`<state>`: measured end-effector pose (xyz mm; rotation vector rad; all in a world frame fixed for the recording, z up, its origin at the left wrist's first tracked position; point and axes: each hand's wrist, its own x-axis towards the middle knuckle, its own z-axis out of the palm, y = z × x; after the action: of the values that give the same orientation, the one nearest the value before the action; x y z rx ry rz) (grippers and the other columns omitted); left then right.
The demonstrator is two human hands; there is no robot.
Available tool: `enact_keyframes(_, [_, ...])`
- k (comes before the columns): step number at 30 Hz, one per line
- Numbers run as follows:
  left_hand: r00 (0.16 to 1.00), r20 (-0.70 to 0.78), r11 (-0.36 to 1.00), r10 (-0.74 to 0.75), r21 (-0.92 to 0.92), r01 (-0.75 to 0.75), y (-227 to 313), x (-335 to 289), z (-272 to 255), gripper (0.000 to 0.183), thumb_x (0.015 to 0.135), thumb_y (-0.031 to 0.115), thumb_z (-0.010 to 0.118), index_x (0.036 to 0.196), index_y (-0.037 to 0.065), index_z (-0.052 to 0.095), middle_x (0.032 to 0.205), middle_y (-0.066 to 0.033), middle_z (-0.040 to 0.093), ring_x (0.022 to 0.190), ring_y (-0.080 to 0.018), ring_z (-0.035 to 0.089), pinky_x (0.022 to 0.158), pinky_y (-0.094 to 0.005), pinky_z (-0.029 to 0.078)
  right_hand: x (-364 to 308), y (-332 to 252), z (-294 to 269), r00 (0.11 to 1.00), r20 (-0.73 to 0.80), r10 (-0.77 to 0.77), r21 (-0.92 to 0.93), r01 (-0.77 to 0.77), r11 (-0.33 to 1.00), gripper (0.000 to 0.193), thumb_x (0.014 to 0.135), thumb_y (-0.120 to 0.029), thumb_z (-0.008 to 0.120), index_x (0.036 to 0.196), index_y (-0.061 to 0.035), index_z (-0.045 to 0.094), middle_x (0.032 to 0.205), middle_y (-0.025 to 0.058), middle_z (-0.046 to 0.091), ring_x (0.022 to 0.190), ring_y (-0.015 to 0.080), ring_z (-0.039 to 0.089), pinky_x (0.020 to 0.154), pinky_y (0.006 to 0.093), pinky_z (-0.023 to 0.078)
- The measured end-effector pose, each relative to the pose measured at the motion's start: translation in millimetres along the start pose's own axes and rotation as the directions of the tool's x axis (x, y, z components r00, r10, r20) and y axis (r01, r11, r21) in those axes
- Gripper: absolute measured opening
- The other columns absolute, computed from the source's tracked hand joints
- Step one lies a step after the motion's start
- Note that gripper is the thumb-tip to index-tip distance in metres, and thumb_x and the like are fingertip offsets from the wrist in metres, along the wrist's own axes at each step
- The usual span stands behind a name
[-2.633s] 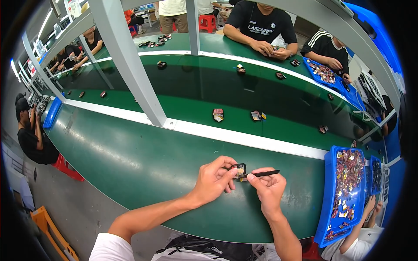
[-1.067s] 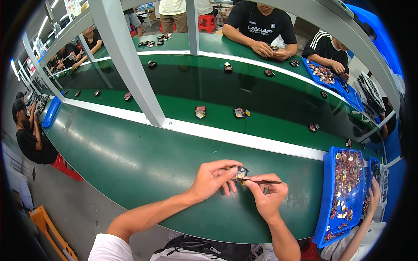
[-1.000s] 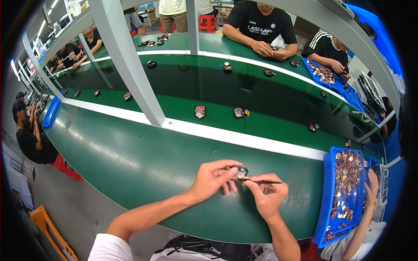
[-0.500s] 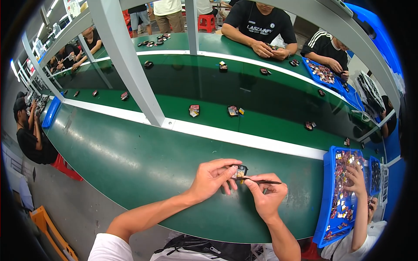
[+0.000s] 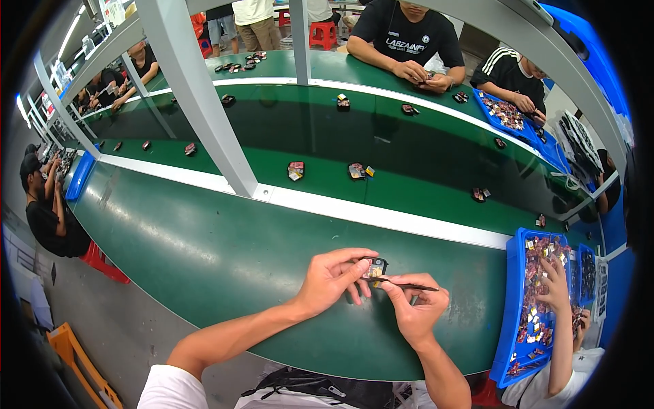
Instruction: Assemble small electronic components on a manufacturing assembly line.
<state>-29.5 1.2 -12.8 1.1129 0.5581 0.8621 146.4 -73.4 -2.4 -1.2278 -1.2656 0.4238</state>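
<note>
Over the green worktop, my left hand [image 5: 335, 278] is closed on a small black-cased electronic unit [image 5: 376, 266] with red, yellow and silver parts inside. Its thumb and fingers grip the unit from the left. My right hand [image 5: 417, 305] pinches thin black tweezers [image 5: 409, 284], slanted leftward so that the tip meets the lower edge of the unit. My fingers partly cover the unit, and I cannot tell which part the tip touches.
Beyond the white rail, similar units [image 5: 295, 170] lie spaced along the dark green conveyor belt [image 5: 272, 129]. A blue tray [image 5: 511, 307] of small red and yellow parts stands at the right, with a co-worker's hand [image 5: 555, 286] in it. A grey post [image 5: 197, 102] rises at the rail.
The units on the belt have shifted slightly to the left. My two hands, the unit and the tweezers have hardly moved. The co-worker's hand in the tray has moved a little.
</note>
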Motion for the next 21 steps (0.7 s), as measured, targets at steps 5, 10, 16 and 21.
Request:
enact_keyframes(5, [1.0, -0.005, 1.0, -0.002, 0.01, 0.002, 0.3, -0.5, -0.5, 0.031, 0.104, 0.009, 0.057, 0.128, -0.01, 0.06, 0.102, -0.0192, 0.07, 0.072, -0.0222, 0.072, 0.053, -0.029, 0.061, -0.4, -0.3, 0.6, 1.0, -0.006, -0.007, 0.007, 0.007, 1.0, 0.013, 0.079, 0.001, 0.085, 0.087, -0.0012, 0.075, 0.061, -0.0019, 0.065, 0.045, -0.0001, 0.041, 0.044, 0.0198, 0.028])
enact_keyframes(10, [1.0, -0.015, 1.0, 0.006, 0.023, -0.005, -0.2, -1.8, 0.9, 0.03, 0.104, 0.009, 0.057, 0.128, -0.009, 0.06, 0.101, -0.0186, 0.07, 0.072, -0.0216, 0.072, 0.054, -0.0281, 0.061, -0.3, -0.9, 0.2, 0.999, -0.003, 0.033, 0.009, -0.033, 0.999, 0.012, 0.079, 0.0, 0.084, 0.086, -0.0011, 0.074, 0.058, -0.0025, 0.063, 0.044, 0.0002, 0.041, 0.044, 0.0201, 0.028])
enact_keyframes(16, [1.0, -0.022, 0.999, -0.015, 0.052, 0.016, -2.1, -1.7, 1.2, 0.029, 0.103, 0.008, 0.058, 0.126, -0.01, 0.062, 0.097, -0.0175, 0.071, 0.069, -0.0206, 0.072, 0.054, -0.0274, 0.06, 0.6, 2.3, -4.7, 0.997, 0.055, 0.06, -0.015, -0.06, 0.998, 0.013, 0.079, -0.001, 0.084, 0.087, -0.0019, 0.075, 0.057, -0.0041, 0.059, 0.044, 0.0001, 0.04, 0.044, 0.0202, 0.026])
enact_keyframes(21, [0.998, -0.051, 0.999, -0.029, 0.036, 0.031, -1.5, 0.4, -0.4, 0.028, 0.103, 0.007, 0.057, 0.124, -0.01, 0.063, 0.096, -0.0181, 0.071, 0.068, -0.0198, 0.072, 0.054, -0.0272, 0.06, 2.5, 0.3, -4.1, 0.998, 0.043, 0.055, 0.001, -0.055, 0.998, 0.014, 0.078, 0.0, 0.084, 0.087, -0.0021, 0.074, 0.059, -0.0026, 0.062, 0.043, 0.0003, 0.04, 0.043, 0.0204, 0.027])
